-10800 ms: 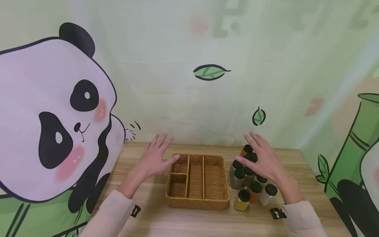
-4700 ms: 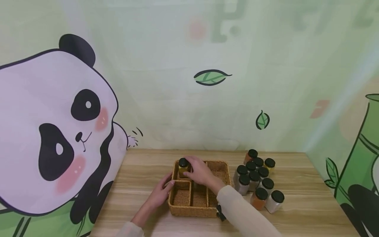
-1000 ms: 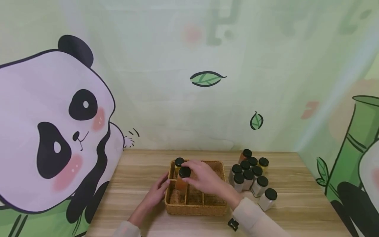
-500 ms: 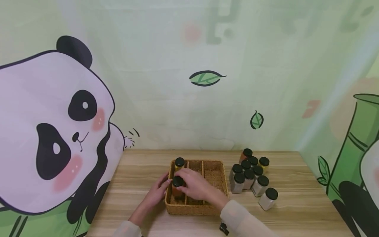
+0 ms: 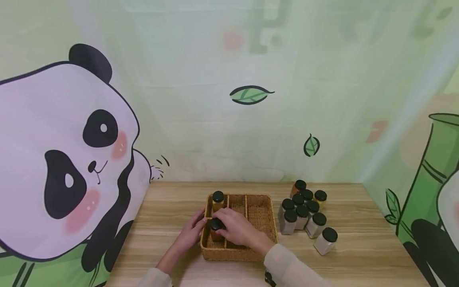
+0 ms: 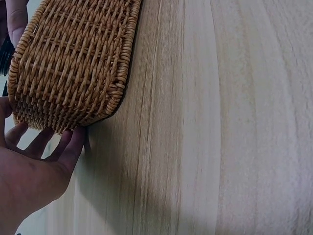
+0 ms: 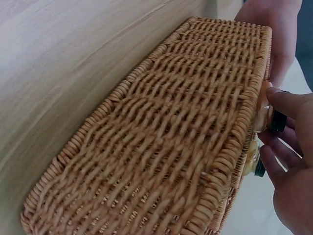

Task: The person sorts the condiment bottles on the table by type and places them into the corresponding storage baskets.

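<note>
My right hand (image 5: 236, 227) pinches a black-lidded spice jar (image 5: 216, 224) down in the front-left compartment of a divided wicker basket (image 5: 247, 254). Orange contents show through its side (image 7: 265, 110) in the right wrist view, where thumb and fingers straddle the lid. Behind it, in the back-left compartment, stands a yellow spice jar (image 5: 218, 198), also black-lidded. At the basket's left side my left hand (image 5: 188, 235) holds the wall, thumb near the rim. Its fingertips (image 6: 76, 134) touch the woven outer face in the left wrist view.
Right of the basket stands a cluster of black-lidded jars (image 5: 301, 215), mostly pale, with an orange one (image 5: 298, 188) at the back and a yellow one (image 5: 320, 198) beside it. One white jar (image 5: 326, 241) sits nearest the front. A printed panda backdrop (image 5: 201, 131) rises behind the table.
The yellow jar went into the back-left compartment first. Over the last second my right hand has lowered the orange jar into the front-left compartment. My left hand stays at the basket's side.
</note>
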Tool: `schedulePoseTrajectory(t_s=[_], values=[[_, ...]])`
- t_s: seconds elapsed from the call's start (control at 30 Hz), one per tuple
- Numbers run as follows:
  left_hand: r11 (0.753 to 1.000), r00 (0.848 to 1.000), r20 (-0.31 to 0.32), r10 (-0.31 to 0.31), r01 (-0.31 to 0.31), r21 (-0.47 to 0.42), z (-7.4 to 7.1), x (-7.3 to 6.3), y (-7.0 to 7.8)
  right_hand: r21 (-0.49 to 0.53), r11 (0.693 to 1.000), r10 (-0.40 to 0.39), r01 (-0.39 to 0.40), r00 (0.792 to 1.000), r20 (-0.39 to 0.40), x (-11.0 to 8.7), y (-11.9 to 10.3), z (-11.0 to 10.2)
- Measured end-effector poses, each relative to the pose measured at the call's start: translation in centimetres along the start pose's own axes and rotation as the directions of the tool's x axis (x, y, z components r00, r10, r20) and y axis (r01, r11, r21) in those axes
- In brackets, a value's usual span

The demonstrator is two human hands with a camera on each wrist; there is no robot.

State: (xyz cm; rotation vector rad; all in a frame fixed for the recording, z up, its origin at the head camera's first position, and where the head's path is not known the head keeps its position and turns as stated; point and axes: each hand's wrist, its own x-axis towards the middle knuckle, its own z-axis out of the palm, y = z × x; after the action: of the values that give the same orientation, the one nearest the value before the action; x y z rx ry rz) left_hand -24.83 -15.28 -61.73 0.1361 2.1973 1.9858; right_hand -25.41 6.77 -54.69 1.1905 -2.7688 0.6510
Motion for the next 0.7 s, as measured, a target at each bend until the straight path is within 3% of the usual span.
schedulePoseTrajectory(t_s=[0.43,0.7], values=[[0.999,1.000,0.002,-0.001,0.001,-0.045,0.06,0.24,-0.41,0.080,0.994,0.075,-0.073,0.997,-0.020,-0.22,0.31,0.36],[1.000,1.000,0.001,-0.002,0.002,-0.005,0.10,0.18,-0.32,0.097,0.992,0.085,-0.083,0.996,-0.017,-0.20,0.33,0.51]])
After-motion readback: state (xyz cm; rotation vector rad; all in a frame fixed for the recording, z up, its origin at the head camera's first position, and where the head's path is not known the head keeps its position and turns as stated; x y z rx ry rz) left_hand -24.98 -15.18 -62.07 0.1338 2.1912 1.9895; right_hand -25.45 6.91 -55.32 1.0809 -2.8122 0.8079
